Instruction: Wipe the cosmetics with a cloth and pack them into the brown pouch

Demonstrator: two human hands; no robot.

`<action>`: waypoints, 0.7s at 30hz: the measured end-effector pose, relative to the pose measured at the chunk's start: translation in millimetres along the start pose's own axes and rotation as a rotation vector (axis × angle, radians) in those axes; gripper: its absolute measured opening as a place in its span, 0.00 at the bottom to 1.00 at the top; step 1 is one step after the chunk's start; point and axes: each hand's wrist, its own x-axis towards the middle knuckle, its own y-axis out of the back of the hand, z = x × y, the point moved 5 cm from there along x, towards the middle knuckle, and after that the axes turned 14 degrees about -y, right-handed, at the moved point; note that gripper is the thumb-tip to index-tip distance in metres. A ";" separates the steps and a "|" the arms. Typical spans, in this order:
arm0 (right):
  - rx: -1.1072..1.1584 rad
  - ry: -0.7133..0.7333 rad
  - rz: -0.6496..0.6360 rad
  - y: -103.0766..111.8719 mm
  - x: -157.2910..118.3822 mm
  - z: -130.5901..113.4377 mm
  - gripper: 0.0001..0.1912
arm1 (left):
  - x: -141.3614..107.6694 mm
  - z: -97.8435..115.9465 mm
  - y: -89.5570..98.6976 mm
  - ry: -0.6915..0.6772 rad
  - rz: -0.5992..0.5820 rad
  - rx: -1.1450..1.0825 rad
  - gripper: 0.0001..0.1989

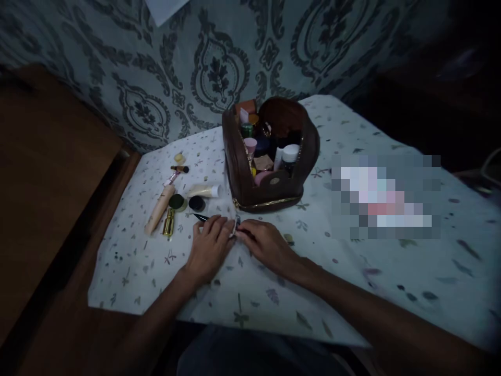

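My left hand (210,243) rests low over the cloth with its fingers bent together. A slim dark pointed stick (200,216) pokes out past its knuckles; whether the hand grips it is hidden. My right hand (268,244) is closed in a pinch, its fingertips meeting those of the left. Between them shows a small whitish piece (235,227), too small and dim to name. Just behind the hands stands a brown toiletry bag (270,201), unzipped and full of small jars, tubes and bottles.
Left of my hands lie a black-lidded jar (196,203), a dark green lid (177,202), a gold bottle (168,222), a peach tube (159,210), a white-capped tube (205,191) and a small brown bottle (179,169). A blurred-out patch (385,198) covers something at right. Patterned wall behind.
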 end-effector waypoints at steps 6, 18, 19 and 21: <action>0.246 -0.088 -0.064 1.6 -3.0 -5.8 0.11 | -8.1 -32.7 7.8 -0.162 -0.039 0.064 0.17; 0.313 0.012 0.120 32.9 -19.0 -22.9 0.04 | 11.0 -30.7 28.2 -0.164 0.132 -0.161 0.04; 0.311 0.021 0.125 38.7 -19.9 -22.5 0.04 | 12.6 -32.8 30.9 -0.145 0.144 -0.209 0.05; 0.315 0.027 0.127 48.5 -21.3 -18.8 0.05 | 18.2 -36.1 34.9 -0.118 0.119 -0.344 0.08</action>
